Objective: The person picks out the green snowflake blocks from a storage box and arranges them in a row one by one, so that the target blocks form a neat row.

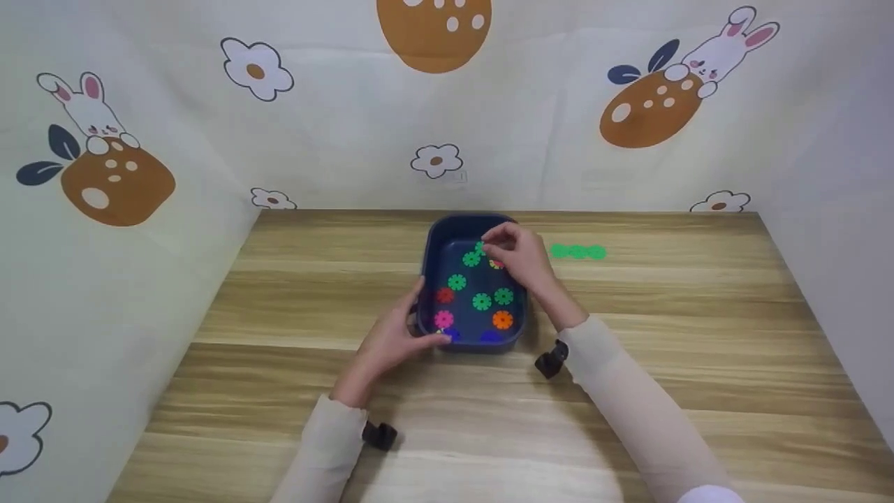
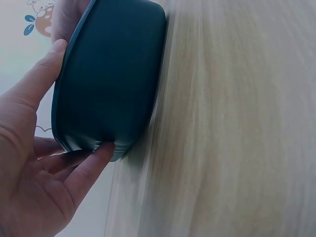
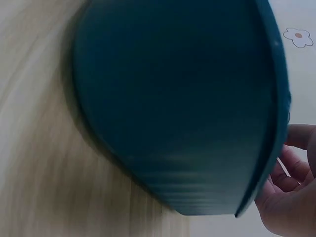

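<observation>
A dark blue plastic bin (image 1: 441, 255) stands on the table with several notched flower-shaped discs inside. My left hand (image 1: 391, 335) grips its near left corner, thumb on the near rim and fingers along the side; the left wrist view shows fingers (image 2: 94, 170) against the bin wall (image 2: 111, 74). Over the bin's far right part, my right hand (image 1: 522, 257) pinches a green disc (image 1: 480, 247) between thumb and fingertips. Just below it is another green disc (image 1: 471, 259). In the right wrist view the bin wall (image 3: 173, 98) hides the right fingertips and the disc.
Three joined green discs (image 1: 577, 251) lie in a row on the table, right of the bin. Inside the bin are a red disc (image 1: 445, 295), a pink disc (image 1: 443, 319) and an orange disc (image 1: 502, 320). A patterned cloth (image 1: 349, 140) rises behind the table.
</observation>
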